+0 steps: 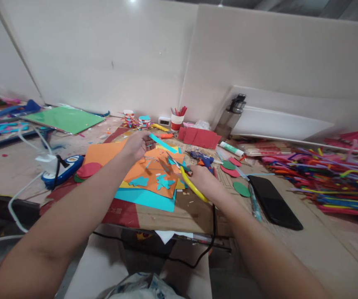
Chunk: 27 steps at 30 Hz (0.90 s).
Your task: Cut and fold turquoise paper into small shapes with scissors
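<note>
Near the centre of the frame, the left hand (139,145) pinches one end of a turquoise strip (164,144), which slants down to the right from its fingertips. Right of centre, the right hand (204,181) grips yellow-handled scissors (193,187), blades pointing up-left near the strip's free end; whether they touch is unclear. Below lie turquoise scraps (139,181) on orange paper (152,189). The right hand's fingers are mostly hidden, a blue glue gun (206,159) is partly covered behind it, and both forearms run off the bottom of the frame.
</note>
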{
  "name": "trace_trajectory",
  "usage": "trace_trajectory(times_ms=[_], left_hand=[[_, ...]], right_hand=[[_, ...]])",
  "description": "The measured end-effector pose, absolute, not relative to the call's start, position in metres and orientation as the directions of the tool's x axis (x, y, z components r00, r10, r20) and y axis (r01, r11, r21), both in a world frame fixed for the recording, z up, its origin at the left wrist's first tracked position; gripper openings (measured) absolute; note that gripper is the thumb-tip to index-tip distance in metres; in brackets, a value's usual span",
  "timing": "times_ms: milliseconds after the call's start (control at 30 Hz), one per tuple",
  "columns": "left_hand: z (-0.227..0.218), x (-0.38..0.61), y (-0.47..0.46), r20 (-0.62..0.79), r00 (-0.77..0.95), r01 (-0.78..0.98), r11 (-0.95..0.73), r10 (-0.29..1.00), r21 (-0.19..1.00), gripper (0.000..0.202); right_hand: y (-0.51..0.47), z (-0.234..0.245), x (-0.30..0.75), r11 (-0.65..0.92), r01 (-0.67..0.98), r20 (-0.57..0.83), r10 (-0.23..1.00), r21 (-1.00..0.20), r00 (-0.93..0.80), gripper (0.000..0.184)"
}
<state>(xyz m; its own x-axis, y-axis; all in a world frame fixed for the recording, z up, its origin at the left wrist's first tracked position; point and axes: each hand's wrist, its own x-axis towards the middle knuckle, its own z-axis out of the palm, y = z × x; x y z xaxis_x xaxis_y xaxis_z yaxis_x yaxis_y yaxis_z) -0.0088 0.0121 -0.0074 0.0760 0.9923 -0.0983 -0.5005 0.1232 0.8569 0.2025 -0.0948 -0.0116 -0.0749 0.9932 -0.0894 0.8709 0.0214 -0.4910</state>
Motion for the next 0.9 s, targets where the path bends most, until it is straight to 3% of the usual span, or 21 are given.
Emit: trace_trajectory(times_ms=[133,467,600,733,900], left_hand=[[-0.006,-0.011,0.015,-0.088,0.001,-0.566,0.073,0.996,0.821,0.008],[-0.004,-0.013,0.020,-0.223,0.048,-0.723,0.188,0.974,0.665,0.019],[-0.004,-0.014,0.019,-0.225,0.064,-0.734,0.199,0.972,0.649,0.018],[-0.004,-0.011,0.013,-0.159,0.066,-0.655,0.163,0.985,0.738,0.017],[-0.005,-0.005,0.008,-0.112,0.122,-0.592,0.163,0.986,0.789,0.016]], right_hand=[[-0.102,-0.012,0.200,0.091,0.963,-0.024,0.995,-0.256,-0.100,0.025],[-0.109,-0.007,0.197,0.146,0.989,-0.079,0.986,0.002,-0.145,0.038],[-0.110,-0.008,0.197,0.132,0.990,-0.066,0.990,0.044,-0.129,0.039],[-0.110,-0.005,0.196,0.107,0.991,-0.028,0.994,0.079,-0.105,0.038],[-0.094,-0.003,0.189,0.102,0.995,0.021,0.995,-0.007,-0.102,0.043]])
